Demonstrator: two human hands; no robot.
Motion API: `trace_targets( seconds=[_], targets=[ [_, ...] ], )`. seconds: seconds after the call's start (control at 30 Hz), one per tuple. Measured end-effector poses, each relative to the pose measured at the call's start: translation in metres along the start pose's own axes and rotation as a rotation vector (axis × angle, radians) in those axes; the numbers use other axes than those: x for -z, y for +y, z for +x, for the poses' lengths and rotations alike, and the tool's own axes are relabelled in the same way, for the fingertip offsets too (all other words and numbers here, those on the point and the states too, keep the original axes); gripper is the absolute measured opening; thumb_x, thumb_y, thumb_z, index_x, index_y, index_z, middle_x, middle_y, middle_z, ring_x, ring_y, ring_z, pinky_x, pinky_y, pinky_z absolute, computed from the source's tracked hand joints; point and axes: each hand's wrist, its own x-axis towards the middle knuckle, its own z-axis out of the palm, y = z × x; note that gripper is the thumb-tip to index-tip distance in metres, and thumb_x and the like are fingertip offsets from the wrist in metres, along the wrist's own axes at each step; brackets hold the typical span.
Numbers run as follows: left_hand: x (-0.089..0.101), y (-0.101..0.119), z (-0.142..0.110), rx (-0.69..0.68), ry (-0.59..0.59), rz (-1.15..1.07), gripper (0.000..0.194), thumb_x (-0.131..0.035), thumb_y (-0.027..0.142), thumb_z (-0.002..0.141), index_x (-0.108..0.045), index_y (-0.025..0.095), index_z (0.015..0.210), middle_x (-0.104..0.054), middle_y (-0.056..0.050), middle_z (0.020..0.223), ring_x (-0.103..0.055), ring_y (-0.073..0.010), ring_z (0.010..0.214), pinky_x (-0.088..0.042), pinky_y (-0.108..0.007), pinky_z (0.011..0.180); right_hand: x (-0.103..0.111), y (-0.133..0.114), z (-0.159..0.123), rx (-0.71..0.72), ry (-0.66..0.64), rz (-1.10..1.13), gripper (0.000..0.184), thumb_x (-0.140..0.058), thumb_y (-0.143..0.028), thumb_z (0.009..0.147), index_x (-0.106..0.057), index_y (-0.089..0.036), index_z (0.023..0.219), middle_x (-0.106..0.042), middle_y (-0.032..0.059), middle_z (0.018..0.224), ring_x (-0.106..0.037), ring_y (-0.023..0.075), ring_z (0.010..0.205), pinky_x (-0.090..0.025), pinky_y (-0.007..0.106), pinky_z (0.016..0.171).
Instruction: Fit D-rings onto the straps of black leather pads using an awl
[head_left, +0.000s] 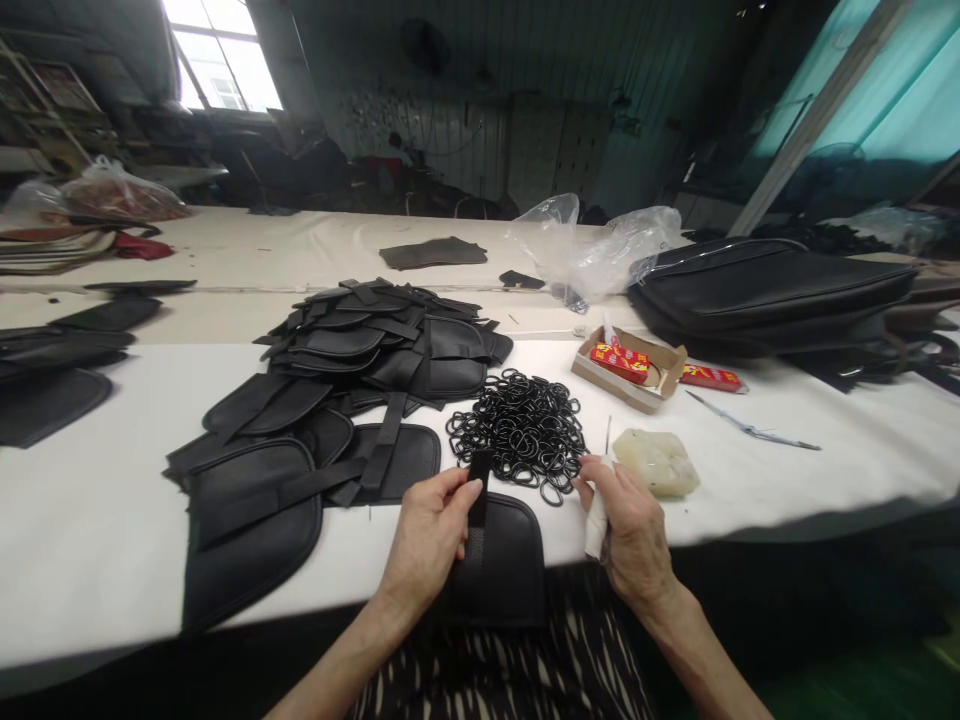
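Note:
Between thumb and fingers, my left hand (433, 522) pinches a black strap (480, 492) whose lower part lies over a rounded black leather flap (511, 560) at the table's front edge. My right hand (628, 520) is closed around an awl (597, 522) with a white wrapped handle; its thin metal point sticks up past the fingers. Its fingertips are at the right side of a heap of black D-rings (517, 425); whether they also grip a ring cannot be made out. Just right of that hand sits a yellowish wax-like block (656, 462).
A pile of black flaps with straps (360, 350) spreads to the left. Behind the block are an open cardboard box (628, 375) with red packets and a pointed metal tool (750, 430). Farther back lie a clear plastic bag (600, 245) and a large black bag (772, 290).

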Motion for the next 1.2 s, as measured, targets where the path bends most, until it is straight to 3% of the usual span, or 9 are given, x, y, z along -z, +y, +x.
trace_targets(
  seconds=[0.1, 0.23, 0.43, 0.6, 0.77, 0.87, 1.03, 1.2],
  targets=[
    [-0.004, -0.002, -0.004, -0.026, 0.042, 0.044, 0.022, -0.052, 0.037, 0.079, -0.059, 0.017, 0.074, -0.042, 0.008, 0.043, -0.039, -0.0075, 0.035, -0.03, -0.017, 0.036, -0.001, 0.001, 0.007, 0.078, -0.045, -0.004, 0.012, -0.045, -0.014, 0.092, -0.056, -0.014, 0.089, -0.062, 0.0133, 0.095, -0.056, 0.0232, 0.082, -0.043, 0.035, 0.071],
    [-0.002, -0.001, -0.005, -0.008, 0.027, 0.038, 0.022, -0.053, 0.036, 0.079, -0.06, 0.016, 0.07, -0.045, 0.007, 0.043, -0.041, -0.0078, 0.035, -0.032, -0.018, 0.037, -0.002, -0.003, 0.02, 0.191, -0.171, -0.017, 0.02, -0.042, -0.009, 0.091, -0.059, -0.016, 0.086, -0.063, 0.0129, 0.098, -0.054, 0.0249, 0.087, -0.042, 0.035, 0.072],
    [-0.003, -0.006, -0.007, -0.043, 0.047, 0.023, 0.022, -0.053, 0.036, 0.08, -0.061, 0.017, 0.075, -0.046, 0.007, 0.045, -0.041, -0.008, 0.036, -0.033, -0.018, 0.037, -0.007, -0.003, 0.03, 0.241, -0.266, 0.027, 0.022, -0.044, -0.008, 0.087, -0.06, -0.017, 0.075, -0.06, 0.0094, 0.081, -0.051, 0.0223, 0.075, -0.039, 0.031, 0.064],
    [-0.002, -0.008, -0.006, -0.031, 0.03, 0.004, 0.025, -0.052, 0.037, 0.08, -0.064, 0.015, 0.078, -0.045, 0.007, 0.044, -0.04, -0.0083, 0.036, -0.033, -0.018, 0.038, -0.008, 0.0, 0.026, 0.112, -0.215, 0.154, 0.02, -0.04, -0.01, 0.087, -0.059, -0.017, 0.082, -0.053, 0.004, 0.072, -0.048, 0.0192, 0.07, -0.037, 0.028, 0.06],
    [-0.003, -0.011, -0.005, -0.052, 0.031, -0.068, 0.03, -0.054, 0.037, 0.08, -0.065, 0.015, 0.096, -0.046, 0.007, 0.043, -0.039, -0.0087, 0.036, -0.032, -0.019, 0.038, -0.006, -0.009, 0.03, -0.079, -0.186, 0.344, 0.01, -0.042, -0.014, 0.088, -0.049, -0.02, 0.086, -0.051, 0.0009, 0.075, -0.051, 0.0158, 0.067, -0.04, 0.026, 0.057],
    [-0.003, -0.009, -0.006, -0.076, 0.02, -0.136, 0.026, -0.054, 0.032, 0.079, -0.062, 0.016, 0.097, -0.047, 0.008, 0.046, -0.038, -0.0079, 0.037, -0.03, -0.018, 0.038, 0.001, -0.023, 0.041, -0.121, -0.242, 0.464, 0.005, -0.044, -0.019, 0.089, -0.046, -0.022, 0.086, -0.056, 0.0004, 0.079, -0.053, 0.0134, 0.066, -0.043, 0.022, 0.054],
    [0.001, -0.004, -0.007, -0.023, -0.066, -0.122, 0.021, -0.053, 0.032, 0.079, -0.064, 0.015, 0.082, -0.039, 0.008, 0.04, -0.035, -0.0082, 0.036, -0.027, -0.019, 0.037, 0.011, -0.047, 0.065, -0.241, -0.375, 0.738, 0.004, -0.052, -0.025, 0.086, -0.05, -0.022, 0.085, -0.058, -0.0007, 0.082, -0.052, 0.0119, 0.066, -0.044, 0.022, 0.058],
    [0.005, -0.003, -0.009, -0.014, -0.099, -0.133, 0.022, -0.052, 0.032, 0.079, -0.066, 0.015, 0.078, -0.038, 0.008, 0.04, -0.033, -0.0081, 0.037, -0.025, -0.021, 0.039, 0.001, -0.053, 0.074, -0.225, -0.424, 0.709, 0.001, -0.05, -0.022, 0.085, -0.051, -0.021, 0.084, -0.056, -0.0018, 0.077, -0.049, 0.0117, 0.065, -0.039, 0.022, 0.056]
  ],
)
